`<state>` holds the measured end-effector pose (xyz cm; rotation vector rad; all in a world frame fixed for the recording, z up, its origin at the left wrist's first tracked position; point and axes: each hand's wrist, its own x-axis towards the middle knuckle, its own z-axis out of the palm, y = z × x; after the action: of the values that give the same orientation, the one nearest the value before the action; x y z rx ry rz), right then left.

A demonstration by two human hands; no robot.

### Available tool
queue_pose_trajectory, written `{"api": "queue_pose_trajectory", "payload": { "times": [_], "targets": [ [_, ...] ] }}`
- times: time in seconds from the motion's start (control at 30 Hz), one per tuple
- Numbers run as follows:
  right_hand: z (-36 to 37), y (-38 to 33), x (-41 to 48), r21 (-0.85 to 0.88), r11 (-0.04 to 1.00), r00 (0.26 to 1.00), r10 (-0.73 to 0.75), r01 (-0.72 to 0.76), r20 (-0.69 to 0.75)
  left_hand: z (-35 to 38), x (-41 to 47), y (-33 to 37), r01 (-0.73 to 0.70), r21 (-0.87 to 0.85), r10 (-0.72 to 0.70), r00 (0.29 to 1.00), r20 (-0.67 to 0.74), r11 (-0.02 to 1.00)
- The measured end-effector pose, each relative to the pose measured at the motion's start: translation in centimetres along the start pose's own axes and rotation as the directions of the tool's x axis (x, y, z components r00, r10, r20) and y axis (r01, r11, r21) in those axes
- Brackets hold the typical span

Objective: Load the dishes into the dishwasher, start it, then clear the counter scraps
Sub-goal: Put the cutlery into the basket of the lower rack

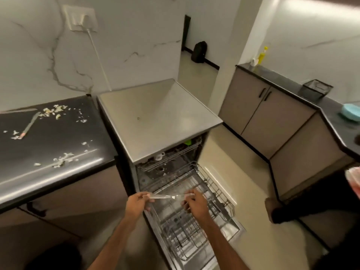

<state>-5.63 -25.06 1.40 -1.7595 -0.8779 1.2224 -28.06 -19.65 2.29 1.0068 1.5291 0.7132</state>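
Left counter [58, 137], dark and glossy: pale scraps [54, 111] in loose clusters at the back and near the front edge, with stray bits between. Knife [30, 124] lies diagonally among them, pink end toward the front. Second thin utensil [19, 111] at the far left edge, blurred.
Dishwasher top [155, 106], steel: one small dark speck [138, 118].
Right counter [288, 78], dark: yellow bottle [262, 55] at the far end, wire basket [315, 90] midway, blue bowl [350, 112] nearest.
Floor [243, 152]: dark bag [199, 52] by the far wall.

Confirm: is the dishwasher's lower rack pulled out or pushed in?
Pulled out: the lower rack extends over the open door, clear of the dishwasher body.
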Motion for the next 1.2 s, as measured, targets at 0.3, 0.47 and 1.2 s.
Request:
{"api": "queue_pose_trajectory", "payload": {
  "times": [0.3, 0.47, 1.2],
  "targets": [
    [-9.7, 7.1, -4.8, 0.221, 0.901, 0.927, 0.36, -0.374, 0.104, 9.6, -6.9, -4.8, 0.235, -0.013, -0.233, 0.968, 0.09, 0.972],
    [-13.3, 8.4, -4.5, 0.341, 0.874, 0.938, 0.336, -0.346, 0.09, 12.8, -6.5, -4.4, 0.243, -0.046, -0.231, 0.955, 0.185, 0.969],
    [-22.6, 11.4, 5.6, 0.088, 0.88, 0.884, 0.463, -0.467, 0.067, 24.3, -3.5, -6.3, 0.187, 0.042, -0.189, 0.981, 0.047, 0.981]
  ]
}}
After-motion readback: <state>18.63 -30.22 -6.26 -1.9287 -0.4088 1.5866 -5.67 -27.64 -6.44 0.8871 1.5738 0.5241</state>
